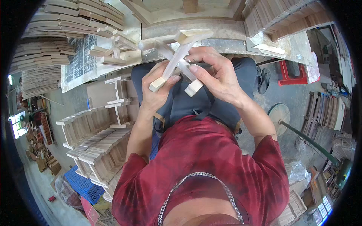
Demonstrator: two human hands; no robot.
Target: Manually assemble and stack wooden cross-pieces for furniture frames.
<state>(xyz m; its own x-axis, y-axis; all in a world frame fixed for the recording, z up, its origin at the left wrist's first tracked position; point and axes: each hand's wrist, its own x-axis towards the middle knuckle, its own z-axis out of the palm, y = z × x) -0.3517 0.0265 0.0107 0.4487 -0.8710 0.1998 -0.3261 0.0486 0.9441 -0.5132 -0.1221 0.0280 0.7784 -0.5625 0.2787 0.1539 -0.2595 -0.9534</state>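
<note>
Held over my lap, close to the bench edge, is an X-shaped wooden frame [174, 62] made of crossed pale bars with short blocks at their ends. My left hand [154, 87] is closed round its left side, the thumb by the lower left block. On the other side my right hand [220, 77] grips the frame, thumb pressed along the lower right bar and fingers curled behind, partly hidden. On the bench to the left of the held frame, several similar small wooden pieces [113, 49] lie together.
Tall stacks of wooden slats [75, 17] stand at the far left, with more stacked wood [279, 17] at the far right. Stacked wooden frames [96, 147] and a blue crate [81, 184] are on my left. A red stool [292, 77], sandals [264, 81] and a green pole [309, 142] are right.
</note>
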